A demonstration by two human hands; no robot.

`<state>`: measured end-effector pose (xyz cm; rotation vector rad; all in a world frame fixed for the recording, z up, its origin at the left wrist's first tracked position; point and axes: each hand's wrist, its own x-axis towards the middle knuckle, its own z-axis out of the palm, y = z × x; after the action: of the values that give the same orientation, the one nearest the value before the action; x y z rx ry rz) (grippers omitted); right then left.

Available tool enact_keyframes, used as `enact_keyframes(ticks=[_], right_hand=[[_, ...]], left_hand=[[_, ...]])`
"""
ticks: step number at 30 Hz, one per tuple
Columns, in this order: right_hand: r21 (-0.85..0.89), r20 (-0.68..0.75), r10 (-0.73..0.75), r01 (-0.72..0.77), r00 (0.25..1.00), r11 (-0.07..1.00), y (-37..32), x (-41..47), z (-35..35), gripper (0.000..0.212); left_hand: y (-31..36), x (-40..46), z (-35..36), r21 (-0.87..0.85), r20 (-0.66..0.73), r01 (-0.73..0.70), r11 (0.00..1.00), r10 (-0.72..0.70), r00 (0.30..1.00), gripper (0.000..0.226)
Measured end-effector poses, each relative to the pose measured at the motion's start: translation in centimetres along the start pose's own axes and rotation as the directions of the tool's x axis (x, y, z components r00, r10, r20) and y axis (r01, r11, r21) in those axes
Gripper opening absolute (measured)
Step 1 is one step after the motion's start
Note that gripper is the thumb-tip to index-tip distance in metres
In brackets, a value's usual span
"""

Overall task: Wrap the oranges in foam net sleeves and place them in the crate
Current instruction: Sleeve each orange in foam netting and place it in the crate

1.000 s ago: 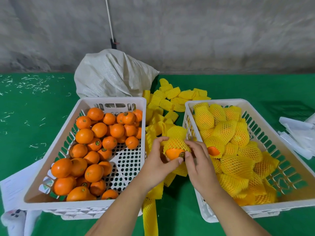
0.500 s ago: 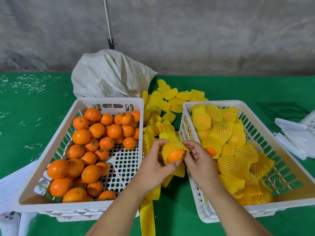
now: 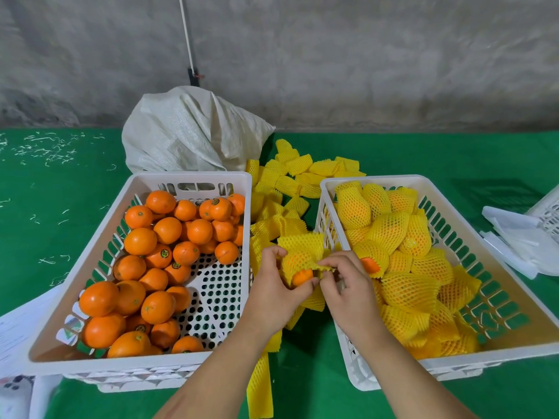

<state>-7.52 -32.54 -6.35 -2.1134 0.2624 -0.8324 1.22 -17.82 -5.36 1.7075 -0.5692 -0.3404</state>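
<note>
Both hands meet between the two crates, forearms reaching in from the lower edge. The left hand [image 3: 273, 293] curls round a half-wrapped orange [image 3: 302, 276], thumb and fingers cupping it from the left. The right hand [image 3: 348, 285] pinches the rim of the yellow foam net sleeve [image 3: 298, 258] that covers the top of the fruit. Compared with half a second ago, the sleeve sits lower, leaving less bare peel. The left crate [image 3: 187, 179] holds unwrapped oranges [image 3: 168, 229]; the right crate [image 3: 375, 181] holds wrapped oranges [image 3: 393, 228]. Loose sleeves [image 3: 290, 173] lie on the green surface [image 3: 60, 207] between and beyond the crates, beside a white sack [image 3: 193, 131].
</note>
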Motion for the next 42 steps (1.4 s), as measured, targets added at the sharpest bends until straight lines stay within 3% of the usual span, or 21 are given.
enact_keyframes(ticks=[3, 6, 12, 16, 18, 21, 24, 30, 33, 36, 38, 42], right_hand=[[-0.011, 0.069, 0.085, -0.085, 0.994, 0.996, -0.1, 0.2, 0.1, 0.030], [-0.060, 0.074, 0.044, -0.039, 0.996, 0.997, 0.0, 0.0, 0.0, 0.036], [-0.098, -0.082, -0.039, 0.031, 0.996, 0.995, -0.4, -0.2, -0.4, 0.029], [-0.110, -0.034, -0.136, 0.132, 0.990, 0.985, -0.6, -0.3, -0.2, 0.024], [-0.111, 0.030, -0.110, 0.113, 0.993, 0.987, -0.7, -0.3, 0.0, 0.031], [-0.057, 0.046, -0.014, 0.017, 0.999, 0.998, -0.4, -0.3, 0.0, 0.043], [-0.027, 0.025, 0.083, -0.083, 0.996, 0.996, 0.0, -0.2, -0.1, 0.039], [-0.075, -0.018, -0.067, 0.066, 0.998, 0.995, -0.5, -0.5, -0.1, 0.020], [-0.031, 0.029, -0.004, 0.005, 1.000, 0.999, -0.7, -0.6, 0.1, 0.020], [0.037, 0.137, 0.130, -0.136, 0.982, 0.990, -0.6, -0.4, 0.4, 0.029], [0.008, 0.179, 0.153, -0.157, 0.972, 0.988, -0.2, -0.5, 0.3, 0.034], [-0.094, 0.084, 0.054, -0.046, 0.995, 0.995, 0.1, -0.8, 0.0, 0.026]], left_hand=[[0.0, 0.1, -0.7, -0.123, 0.157, 0.039, 0.992, -0.020, 0.987, 0.071], [0.0, -0.2, -1.2, -0.160, 0.274, 0.087, 0.983, -0.040, 0.961, 0.080], [0.8, -0.1, -0.6, 0.086, 0.045, -0.005, 0.996, 0.001, 0.999, 0.068], [0.3, -0.4, 0.0, 0.226, 0.001, -0.009, 0.974, 0.009, 1.000, 0.071], [0.0, -0.5, -0.1, 0.266, -0.005, -0.028, 0.963, 0.030, 1.000, 0.072], [-0.2, -0.3, -0.4, 0.238, 0.000, -0.048, 0.970, 0.050, 0.999, 0.071], [0.0, -0.2, -0.4, 0.157, -0.012, -0.056, 0.986, 0.059, 0.998, 0.069], [0.3, 0.0, -0.4, -0.037, -0.197, -0.024, 0.999, 0.017, 0.980, 0.066], [0.3, 0.0, -0.4, -0.056, -0.153, -0.006, 0.998, -0.003, 0.988, 0.066], [0.0, 0.0, -1.1, -0.055, 0.016, -0.011, 0.998, 0.012, 1.000, 0.079], [-0.1, -0.1, -1.4, 0.041, 0.084, -0.040, 0.998, 0.036, 0.996, 0.088], [-0.2, -0.1, -0.9, 0.111, -0.003, -0.053, 0.992, 0.054, 0.999, 0.086]])
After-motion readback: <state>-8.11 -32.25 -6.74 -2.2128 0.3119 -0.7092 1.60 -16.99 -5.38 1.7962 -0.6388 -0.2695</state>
